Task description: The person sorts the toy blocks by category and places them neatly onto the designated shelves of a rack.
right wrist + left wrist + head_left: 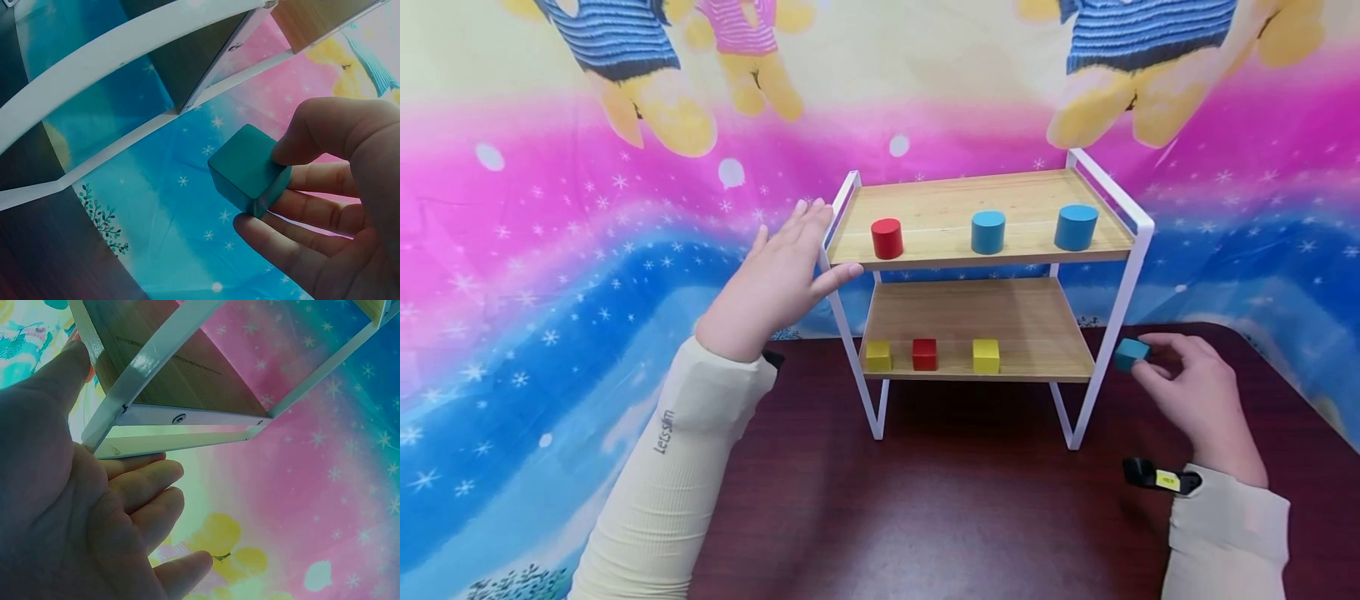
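Note:
A two-tier shelf with wooden boards and a white metal frame stands on a dark table. My left hand rests against the upper left of its frame, fingers straight, thumb at the top board's front corner. Between thumb and fingertips my right hand pinches a teal block, just right of the shelf's right leg. On the top board stand a red cylinder and two blue cylinders. Along the lower board's front sit a red cube and two yellow cubes.
The dark red-brown tabletop spreads in front of the shelf. Right behind it hangs a colourful cloth backdrop with bears and snowflakes. A black strap is at my right wrist.

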The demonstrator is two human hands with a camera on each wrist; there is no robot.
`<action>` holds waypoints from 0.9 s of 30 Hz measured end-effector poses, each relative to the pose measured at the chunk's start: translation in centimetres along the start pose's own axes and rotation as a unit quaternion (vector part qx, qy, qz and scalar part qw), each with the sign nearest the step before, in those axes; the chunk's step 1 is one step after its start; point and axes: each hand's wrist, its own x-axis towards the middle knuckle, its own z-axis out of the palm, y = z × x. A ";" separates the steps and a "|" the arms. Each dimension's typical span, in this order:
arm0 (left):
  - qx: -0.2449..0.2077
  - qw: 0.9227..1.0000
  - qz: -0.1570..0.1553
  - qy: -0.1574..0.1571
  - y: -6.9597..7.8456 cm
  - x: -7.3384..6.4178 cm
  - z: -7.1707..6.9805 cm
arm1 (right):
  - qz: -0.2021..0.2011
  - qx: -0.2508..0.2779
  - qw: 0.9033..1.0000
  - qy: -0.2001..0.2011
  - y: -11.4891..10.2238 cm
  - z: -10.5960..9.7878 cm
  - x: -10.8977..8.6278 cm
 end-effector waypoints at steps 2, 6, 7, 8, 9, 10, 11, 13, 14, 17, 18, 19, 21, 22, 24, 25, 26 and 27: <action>-0.001 1.000 0.000 0.000 -0.1 0.0 0.0 | -0.002 -0.005 1.000 0.005 -0.1 -0.1 0.0; -0.003 1.000 0.000 0.001 -0.2 0.1 0.0 | -0.011 -0.006 1.000 0.019 -0.4 -0.4 -0.1; -0.002 1.000 0.000 0.001 -0.2 0.1 0.0 | -0.013 -0.006 1.000 0.022 -0.5 -0.5 -0.1; -0.002 1.000 0.000 0.001 -0.2 0.1 0.0 | -0.016 -0.005 1.000 0.025 -0.6 -0.5 -0.2; -0.002 1.000 0.000 0.001 -0.2 0.1 0.0 | -0.019 -0.005 0.999 0.028 -0.7 -0.6 -0.2; -0.003 1.000 -0.001 0.001 -0.3 0.2 0.1 | -0.020 -0.007 0.999 0.031 -0.8 -0.6 -0.2; -0.004 1.000 -0.001 0.002 -0.3 0.2 0.1 | -0.021 -0.008 0.999 0.034 -0.9 -0.7 -0.3; -0.005 1.000 -0.002 0.000 -0.3 0.2 0.1 | -0.022 -0.009 0.999 0.039 -1.1 -0.7 -0.4; -0.005 1.000 -0.003 0.000 -0.3 0.2 0.1 | -0.023 -0.008 0.999 0.043 -1.1 -0.8 -0.4; -0.006 1.000 -0.002 -0.001 -0.3 0.2 0.2 | -0.023 -0.006 0.998 0.052 -1.1 -0.9 -0.5; -0.006 1.000 -0.002 -0.001 -0.3 0.1 0.2 | -0.022 -0.003 0.998 0.054 -1.1 -0.9 -0.5; -0.007 1.000 -0.001 0.000 -0.3 0.1 0.2 | -0.020 -0.003 0.998 0.055 -1.1 -1.0 -0.6; -0.007 1.000 0.000 0.002 -0.3 0.1 0.2 | -0.016 -0.001 0.998 0.056 -1.1 -1.1 -0.6; -0.007 1.000 0.000 0.003 -0.3 0.1 0.2 | -0.014 -0.001 0.998 0.057 -1.2 -1.2 -0.7; -0.007 1.000 0.000 0.004 -0.3 0.1 0.3 | -0.013 0.001 0.998 0.059 -1.3 -1.3 -0.8; -0.008 1.000 0.001 0.004 -0.3 0.0 0.3 | -0.015 0.002 0.998 0.061 -1.4 -1.4 -0.8; -0.007 1.000 0.000 0.005 -0.2 0.0 0.3 | -0.016 0.003 0.998 0.064 -1.4 -1.4 -0.9; -0.007 1.000 0.000 0.005 -0.2 0.0 0.3 | -0.017 0.001 0.998 0.067 -1.5 -1.5 -0.9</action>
